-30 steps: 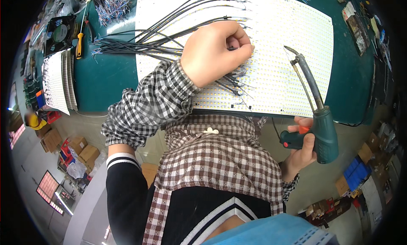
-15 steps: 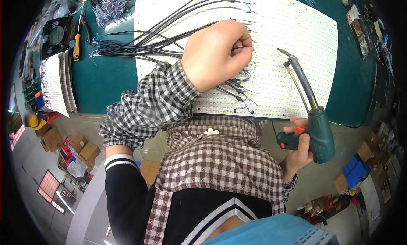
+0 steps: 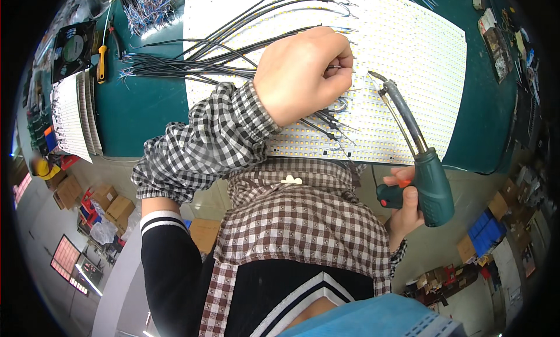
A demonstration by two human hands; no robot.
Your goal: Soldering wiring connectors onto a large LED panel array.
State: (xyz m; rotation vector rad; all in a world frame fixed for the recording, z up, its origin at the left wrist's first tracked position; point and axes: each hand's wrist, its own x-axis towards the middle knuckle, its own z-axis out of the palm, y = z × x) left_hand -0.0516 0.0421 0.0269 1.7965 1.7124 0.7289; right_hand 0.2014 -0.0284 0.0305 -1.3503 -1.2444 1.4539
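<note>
My left hand (image 3: 304, 74) is closed in a pinch over a white LED panel (image 3: 417, 51). A thin wire end (image 3: 334, 67) shows between its thumb and forefinger; the rest is hidden by the fingers. Several black cables (image 3: 224, 35) with bare wire ends lie across the panel's left half and run under this hand. My right hand (image 3: 407, 213) is wrapped round the grip of a green soldering gun (image 3: 433, 185), its fingers by the orange trigger. The gun's bent tip (image 3: 373, 74) points up and left, just right of my left hand, apparently above the panel.
A yellow-handled screwdriver (image 3: 101, 66), pliers (image 3: 116, 42) and a black fan (image 3: 74, 47) lie at the left on the green table (image 3: 143, 118). Stacked white panels (image 3: 73, 115) stand near its left edge. A wire bundle (image 3: 146, 13) lies at the far left.
The soldering gun has moved left, bringing its tip closer to my left hand. My left hand has shifted slightly right and still pinches the wire.
</note>
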